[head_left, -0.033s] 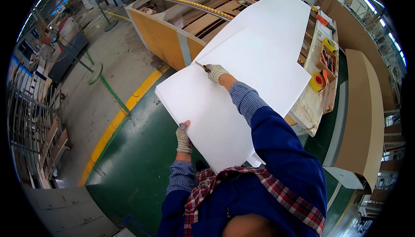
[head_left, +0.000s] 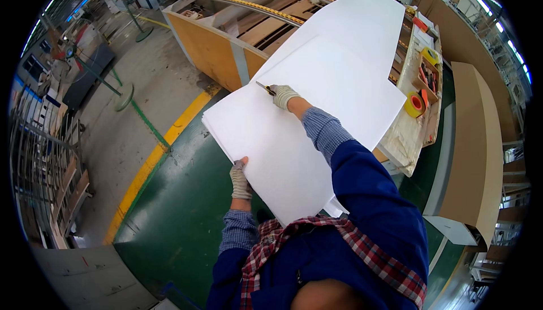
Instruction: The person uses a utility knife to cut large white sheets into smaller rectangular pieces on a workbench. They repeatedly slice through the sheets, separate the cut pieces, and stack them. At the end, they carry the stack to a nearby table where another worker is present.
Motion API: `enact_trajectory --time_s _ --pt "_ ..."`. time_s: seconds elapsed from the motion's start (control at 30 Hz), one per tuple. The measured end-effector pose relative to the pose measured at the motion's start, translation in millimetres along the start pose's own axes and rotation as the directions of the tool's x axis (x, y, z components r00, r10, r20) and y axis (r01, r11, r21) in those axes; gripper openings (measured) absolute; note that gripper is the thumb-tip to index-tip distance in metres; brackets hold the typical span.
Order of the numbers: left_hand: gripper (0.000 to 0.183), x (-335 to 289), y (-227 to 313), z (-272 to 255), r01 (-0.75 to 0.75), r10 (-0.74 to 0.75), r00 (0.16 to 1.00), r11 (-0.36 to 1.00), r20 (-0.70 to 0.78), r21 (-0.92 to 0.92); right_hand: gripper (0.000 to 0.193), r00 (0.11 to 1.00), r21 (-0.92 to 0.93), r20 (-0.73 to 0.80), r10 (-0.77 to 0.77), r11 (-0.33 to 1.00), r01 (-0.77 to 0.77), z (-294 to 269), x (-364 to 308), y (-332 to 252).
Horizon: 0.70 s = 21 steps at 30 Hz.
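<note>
A large white sheet point(head_left: 339, 55), lying with others in a layered stack, stretches from my body across to the wooden frame. My right hand point(head_left: 285, 97), in a striped knit glove with bare fingertips, is closed around a utility knife point(head_left: 267, 89). Its blade is out and points to the upper left, at the sheet's left edge; whether it is cutting in I cannot tell. Lower down, my left hand point(head_left: 240, 180), gloved alike, grips the left edge of the stack. The thumb lies on top, and the other fingers are mostly hidden beneath.
Beyond the sheets stands a wooden frame point(head_left: 220, 47) with yellow-topped rails. To the right, a narrow bench point(head_left: 399, 146) carries a tape roll point(head_left: 416, 105) and a tool box point(head_left: 428, 78). Brown panels point(head_left: 472, 157) stand farther right. A yellow line point(head_left: 153, 160) crosses the floor at left.
</note>
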<state>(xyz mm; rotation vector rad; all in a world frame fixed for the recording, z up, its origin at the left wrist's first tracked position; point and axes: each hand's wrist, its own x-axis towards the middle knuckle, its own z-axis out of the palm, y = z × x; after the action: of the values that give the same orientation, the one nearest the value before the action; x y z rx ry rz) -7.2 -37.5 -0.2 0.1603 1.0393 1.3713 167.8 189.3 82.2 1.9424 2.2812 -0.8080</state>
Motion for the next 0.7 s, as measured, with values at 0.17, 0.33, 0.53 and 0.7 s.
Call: enact_trajectory --time_s 0.17,0.33,0.53,0.7 --pt "0.039 3 -2 0 0.044 -0.044 0.999 0.999 -0.032 -0.010 0.035 1.000 0.077 -0.019 0.018 0.997 -0.016 -3 -57 21" --pt "0.044 1 0 11 0.060 -0.060 0.998 0.998 0.001 0.021 0.042 1.000 0.091 -0.015 0.026 0.996 -0.024 -12 -166 52" --pt "0.047 3 1 13 0.146 -0.146 0.989 0.989 0.021 0.001 0.040 0.989 0.083 -0.148 -0.030 0.996 0.043 16 -292 115" --pt "0.052 10 1 7 0.201 -0.198 0.975 0.979 0.098 -0.027 0.039 0.987 0.150 -0.155 0.046 0.988 -0.023 17 -397 145"
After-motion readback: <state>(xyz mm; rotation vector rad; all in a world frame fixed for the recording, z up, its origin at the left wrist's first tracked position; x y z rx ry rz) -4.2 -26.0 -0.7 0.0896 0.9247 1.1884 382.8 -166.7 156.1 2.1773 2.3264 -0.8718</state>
